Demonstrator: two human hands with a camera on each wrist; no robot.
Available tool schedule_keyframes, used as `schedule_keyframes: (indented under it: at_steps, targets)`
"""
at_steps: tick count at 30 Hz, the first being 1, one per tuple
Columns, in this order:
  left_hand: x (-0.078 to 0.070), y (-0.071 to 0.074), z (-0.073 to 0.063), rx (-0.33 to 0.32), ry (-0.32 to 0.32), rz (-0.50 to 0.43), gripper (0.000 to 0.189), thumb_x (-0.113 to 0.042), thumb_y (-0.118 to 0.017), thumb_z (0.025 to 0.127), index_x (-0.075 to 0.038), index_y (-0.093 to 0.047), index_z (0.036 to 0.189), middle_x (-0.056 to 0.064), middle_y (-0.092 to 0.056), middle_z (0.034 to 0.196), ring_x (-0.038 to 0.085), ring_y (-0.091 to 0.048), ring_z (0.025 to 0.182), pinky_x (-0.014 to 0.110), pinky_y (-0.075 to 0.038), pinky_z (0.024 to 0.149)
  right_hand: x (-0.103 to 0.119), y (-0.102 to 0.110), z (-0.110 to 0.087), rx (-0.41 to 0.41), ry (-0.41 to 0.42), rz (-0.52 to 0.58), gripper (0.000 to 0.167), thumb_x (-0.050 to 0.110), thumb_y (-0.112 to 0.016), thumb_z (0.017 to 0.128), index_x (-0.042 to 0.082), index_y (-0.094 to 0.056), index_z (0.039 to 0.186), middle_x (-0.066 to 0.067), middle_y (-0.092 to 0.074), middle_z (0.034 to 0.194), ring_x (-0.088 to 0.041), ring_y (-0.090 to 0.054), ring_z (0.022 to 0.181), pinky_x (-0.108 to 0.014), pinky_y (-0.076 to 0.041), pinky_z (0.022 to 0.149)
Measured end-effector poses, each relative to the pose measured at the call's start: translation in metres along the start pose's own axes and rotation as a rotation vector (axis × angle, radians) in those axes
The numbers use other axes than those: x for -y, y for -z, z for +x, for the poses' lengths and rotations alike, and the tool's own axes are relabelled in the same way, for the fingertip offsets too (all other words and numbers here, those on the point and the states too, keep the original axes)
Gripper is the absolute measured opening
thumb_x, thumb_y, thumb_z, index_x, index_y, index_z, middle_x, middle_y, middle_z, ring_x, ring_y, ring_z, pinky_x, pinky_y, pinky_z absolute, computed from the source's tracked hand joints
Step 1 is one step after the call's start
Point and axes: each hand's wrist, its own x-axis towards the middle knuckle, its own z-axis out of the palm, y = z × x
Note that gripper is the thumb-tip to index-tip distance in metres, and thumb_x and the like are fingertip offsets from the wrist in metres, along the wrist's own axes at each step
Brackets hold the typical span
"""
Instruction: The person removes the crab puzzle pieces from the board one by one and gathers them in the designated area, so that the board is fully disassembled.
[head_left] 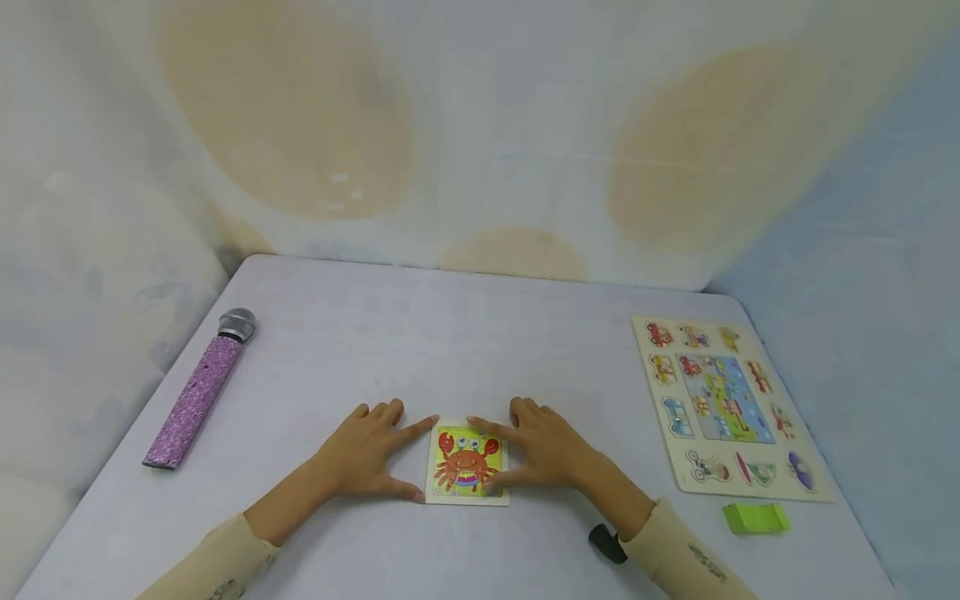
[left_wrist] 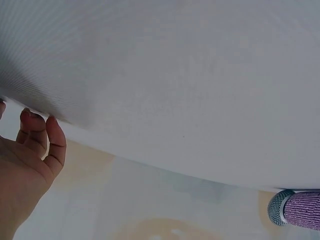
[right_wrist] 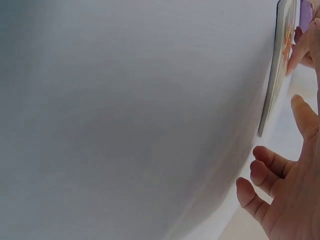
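Observation:
A small square crab puzzle [head_left: 467, 462] with a pale frame lies flat on the white table, its picture a red crab on yellow. At its left edge is my left hand [head_left: 367, 454], thumb and index finger spread toward two corners, the other fingers bent loosely. From the other side my right hand [head_left: 551, 446] reaches over the puzzle's right part, index finger near the top and thumb over the crab's lower right. The right wrist view shows the puzzle [right_wrist: 280, 65] edge-on beside the right hand [right_wrist: 292, 190]; the left wrist view catches only the left hand [left_wrist: 27, 165].
A microphone [head_left: 201, 392] with a glittery purple handle lies at the table's left. On the right are a large vehicle picture board [head_left: 720, 417] and a bright green block [head_left: 756, 518]. A black object [head_left: 606, 543] shows by the right sleeve. Fabric hangs behind the table.

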Motion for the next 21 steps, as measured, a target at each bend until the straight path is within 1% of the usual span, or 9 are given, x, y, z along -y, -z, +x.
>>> schedule_keyframes:
  at_steps: [7, 10, 15, 21]
  targets:
    - [-0.002, 0.0, 0.0, -0.012, -0.004, -0.013, 0.107, -0.097, -0.044, 0.064, -0.034, -0.044, 0.15, 0.001, -0.043, 0.102, 0.013, -0.041, 0.087, 0.033, -0.032, 0.075, 0.008, 0.003, 0.013, 0.006, 0.071, -0.01, 0.084, 0.085, -0.054, 0.075, 0.05, -0.036, 0.149, 0.004, -0.039, 0.095, -0.009, -0.036, 0.085, -0.025, -0.034, 0.07]
    - [-0.004, -0.001, 0.001, -0.013, -0.004, -0.012, 0.11, -0.099, -0.043, 0.063, -0.032, -0.045, 0.15, -0.001, -0.04, 0.1, 0.012, -0.038, 0.084, 0.032, -0.03, 0.076, 0.01, 0.003, 0.019, 0.01, 0.097, -0.014, 0.081, 0.085, -0.053, 0.076, 0.051, -0.037, 0.148, 0.004, -0.038, 0.095, -0.009, -0.036, 0.084, -0.025, -0.034, 0.069]
    - [-0.006, -0.002, 0.003, -0.006, -0.001, -0.011, 0.113, -0.1, -0.041, 0.061, -0.03, -0.045, 0.15, -0.003, -0.038, 0.098, 0.012, -0.037, 0.083, 0.032, -0.029, 0.076, 0.013, 0.002, 0.025, 0.028, 0.111, -0.012, 0.078, 0.084, -0.052, 0.078, 0.05, -0.04, 0.147, 0.003, -0.039, 0.095, -0.01, -0.037, 0.083, -0.025, -0.034, 0.069]
    - [-0.006, -0.002, 0.003, -0.004, 0.003, -0.01, 0.113, -0.1, -0.041, 0.061, -0.03, -0.046, 0.15, -0.004, -0.037, 0.097, 0.012, -0.038, 0.082, 0.032, -0.029, 0.075, 0.014, 0.002, 0.03, 0.038, 0.12, -0.015, 0.076, 0.083, -0.05, 0.08, 0.05, -0.039, 0.147, 0.002, -0.04, 0.097, -0.011, -0.038, 0.083, -0.026, -0.034, 0.069]
